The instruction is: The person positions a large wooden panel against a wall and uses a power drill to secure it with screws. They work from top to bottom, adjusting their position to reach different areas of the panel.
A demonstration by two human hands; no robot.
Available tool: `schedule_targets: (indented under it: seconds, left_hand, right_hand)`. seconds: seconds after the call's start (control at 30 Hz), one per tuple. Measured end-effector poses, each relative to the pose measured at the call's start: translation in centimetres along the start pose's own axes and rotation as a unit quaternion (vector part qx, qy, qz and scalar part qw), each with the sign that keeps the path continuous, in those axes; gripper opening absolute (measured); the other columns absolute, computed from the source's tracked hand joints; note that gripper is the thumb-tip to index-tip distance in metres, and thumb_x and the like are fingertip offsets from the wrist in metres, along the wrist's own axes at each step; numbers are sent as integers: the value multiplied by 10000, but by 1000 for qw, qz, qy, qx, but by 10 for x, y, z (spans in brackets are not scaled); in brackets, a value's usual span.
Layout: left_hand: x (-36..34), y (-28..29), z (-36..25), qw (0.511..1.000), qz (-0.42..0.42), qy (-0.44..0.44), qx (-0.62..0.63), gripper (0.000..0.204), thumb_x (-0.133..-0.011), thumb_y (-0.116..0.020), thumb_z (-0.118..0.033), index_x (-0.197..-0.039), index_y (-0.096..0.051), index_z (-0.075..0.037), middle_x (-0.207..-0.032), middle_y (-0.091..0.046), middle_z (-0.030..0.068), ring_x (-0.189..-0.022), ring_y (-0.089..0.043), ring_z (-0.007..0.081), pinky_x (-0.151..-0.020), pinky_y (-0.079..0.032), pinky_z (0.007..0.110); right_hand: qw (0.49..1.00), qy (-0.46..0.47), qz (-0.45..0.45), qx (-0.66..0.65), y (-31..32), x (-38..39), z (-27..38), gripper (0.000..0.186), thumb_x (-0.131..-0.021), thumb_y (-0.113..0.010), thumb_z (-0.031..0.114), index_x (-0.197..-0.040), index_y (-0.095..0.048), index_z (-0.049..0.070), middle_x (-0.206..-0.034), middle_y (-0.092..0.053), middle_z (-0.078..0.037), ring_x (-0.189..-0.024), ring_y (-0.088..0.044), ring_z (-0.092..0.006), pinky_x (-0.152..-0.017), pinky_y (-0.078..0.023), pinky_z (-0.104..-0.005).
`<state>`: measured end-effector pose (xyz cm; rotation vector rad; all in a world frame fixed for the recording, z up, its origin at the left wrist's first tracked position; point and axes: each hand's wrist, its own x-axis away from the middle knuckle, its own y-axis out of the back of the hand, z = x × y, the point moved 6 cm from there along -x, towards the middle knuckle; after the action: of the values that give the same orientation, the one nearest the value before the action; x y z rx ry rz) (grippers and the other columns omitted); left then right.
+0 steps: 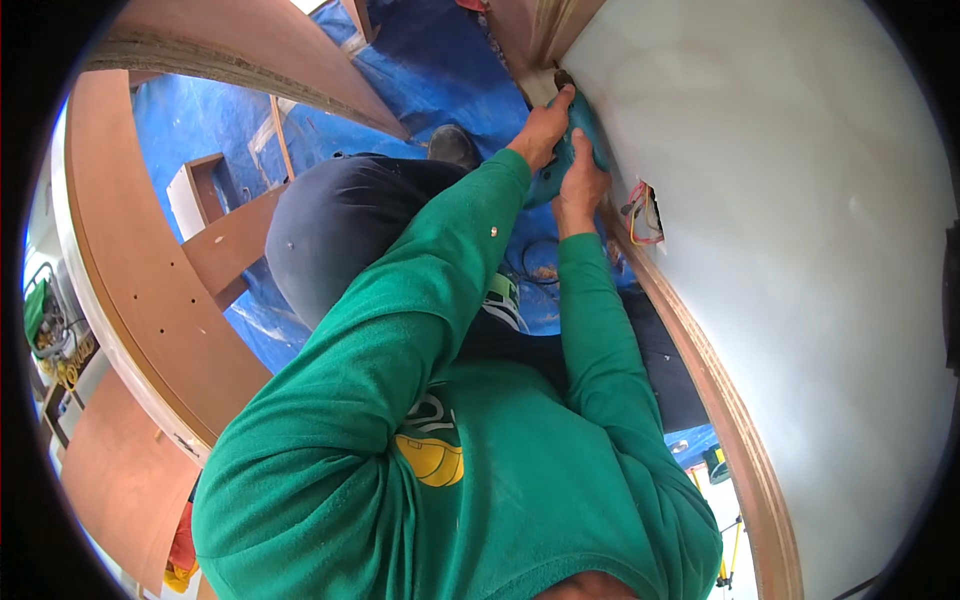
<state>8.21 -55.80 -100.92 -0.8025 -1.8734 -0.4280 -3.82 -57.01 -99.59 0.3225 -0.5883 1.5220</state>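
Both hands are closed around a teal power drill [588,124], held low beside the white panel. My left hand [545,130] grips its far part, close behind the dark chuck [563,78]. Nearer to me, my right hand [582,190] wraps round the drill's rear, thumb pointing forward along the body. The chuck faces away from me, toward the corner where a wooden upright [530,35] meets the panel. Whether the tip touches the wood I cannot tell. A dark cord [540,262] lies on the floor below the drill.
The white panel [780,250] with a wooden edge [690,350] stands at my right. Coloured wires [643,215] poke out of a cutout in it. Blue sheeting [440,75] covers the floor. Curved wooden pieces [170,260] rise on the left, past my bent knee [340,225].
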Motion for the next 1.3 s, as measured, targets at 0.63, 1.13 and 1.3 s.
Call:
schedule_targets:
  seconds: [0.63,1.13,1.3]
  left_hand:
    - [-25,-6,8,995,-25,-35,-86,1058,-933,-591,-767,-1515,-479,109,-1492,-566,276,-1355,-557,434,-1080,-440,629]
    - [96,-34,-35,860,-98,-206,-457,471,-833,-732,-299,-1239,-766,-62,-1411,-656,173,-1359,-562,406,-1093,-411,679]
    - [158,-27,-80,711,114,-325,-613,570,-826,-757,-540,-1193,-817,-108,-1247,-773,132,-1209,-694,340,-1002,-492,657]
  right_hand:
    - [982,-131,57,-123,9,-7,-19,464,-997,-725,303,-1315,-639,-24,-1164,-730,-117,-1029,-728,-257,-909,-594,-411]
    - [985,-101,142,-14,37,-60,-46,422,-1018,-669,279,-1362,-652,33,-1333,-703,-116,-1153,-688,-273,-989,-552,-425]
    - [966,-109,230,-36,27,-5,-11,496,-1034,-635,398,-1408,-603,73,-1389,-636,-128,-1148,-673,-276,-946,-567,-441]
